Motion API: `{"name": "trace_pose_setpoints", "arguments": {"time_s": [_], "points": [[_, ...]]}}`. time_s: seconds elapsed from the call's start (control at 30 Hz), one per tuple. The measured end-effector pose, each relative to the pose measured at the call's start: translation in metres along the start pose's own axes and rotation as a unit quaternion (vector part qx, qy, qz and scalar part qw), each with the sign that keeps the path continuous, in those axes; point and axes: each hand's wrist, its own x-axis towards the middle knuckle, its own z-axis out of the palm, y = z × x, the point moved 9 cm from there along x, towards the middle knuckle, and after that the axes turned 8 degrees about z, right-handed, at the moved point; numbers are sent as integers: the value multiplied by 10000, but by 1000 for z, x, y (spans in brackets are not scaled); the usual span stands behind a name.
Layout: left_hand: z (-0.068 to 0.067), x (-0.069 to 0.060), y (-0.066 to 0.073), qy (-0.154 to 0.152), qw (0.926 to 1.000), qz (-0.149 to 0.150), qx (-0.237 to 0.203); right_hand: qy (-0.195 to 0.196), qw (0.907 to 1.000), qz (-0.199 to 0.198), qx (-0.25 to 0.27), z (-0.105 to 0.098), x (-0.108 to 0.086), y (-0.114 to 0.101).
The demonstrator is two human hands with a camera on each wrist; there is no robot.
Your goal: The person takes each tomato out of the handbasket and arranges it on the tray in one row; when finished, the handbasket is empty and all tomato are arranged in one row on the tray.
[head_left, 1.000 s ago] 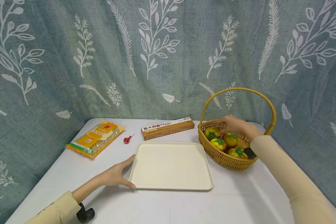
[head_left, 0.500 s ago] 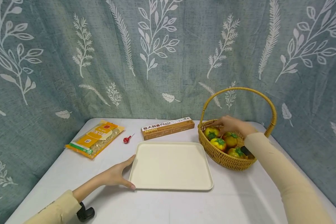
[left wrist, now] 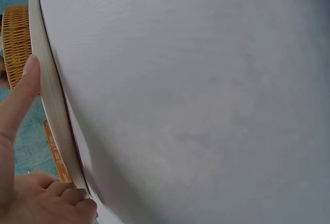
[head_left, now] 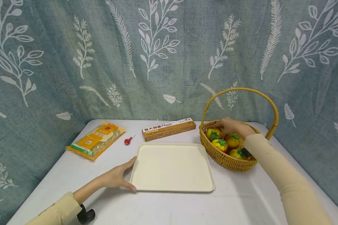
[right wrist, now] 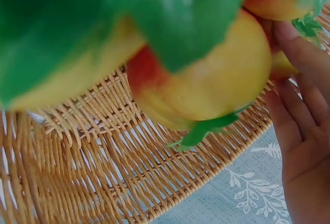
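Observation:
My left hand (head_left: 114, 177) grips the left side of a cream rectangular tray (head_left: 173, 167) at its near corner. In the left wrist view its thumb lies along the tray's rim (left wrist: 51, 90), and its other fingers are bent at the edge. My right hand (head_left: 231, 127) reaches under the handle of a wicker basket (head_left: 226, 162) holding several yellow-red persimmons with green leafy tops. It holds the persimmon (head_left: 213, 133) at the basket's left back. In the right wrist view the thumb and fingers (right wrist: 284, 123) close around it, behind a nearer persimmon (right wrist: 221, 74).
An orange bag of dry food (head_left: 97, 140) lies at the table's back left, with a red lollipop (head_left: 127, 141) beside it. A brown pasta box (head_left: 169, 129) lies behind the tray. A patterned curtain (head_left: 169, 62) hangs behind the white table (head_left: 152, 207).
My right forearm has shifted slightly left, and the hand has settled over the left-back persimmon. The left hand and tray stay in place.

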Motion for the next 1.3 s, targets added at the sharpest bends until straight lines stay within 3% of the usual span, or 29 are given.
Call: {"name": "trace_pose_setpoints", "arguments": {"time_s": [0.6,0.9,1.3], "points": [[1,1,-1,-70,9998,-126,164,407,9988,179,186,-18,-19,3],[-1,0,0,-33,9997,-192,148,596,9980,206,82,-32,-35,-6],[0,2,1,-26,9997,-209,139,1276,9917,129,59,-51,-66,-20]]}}
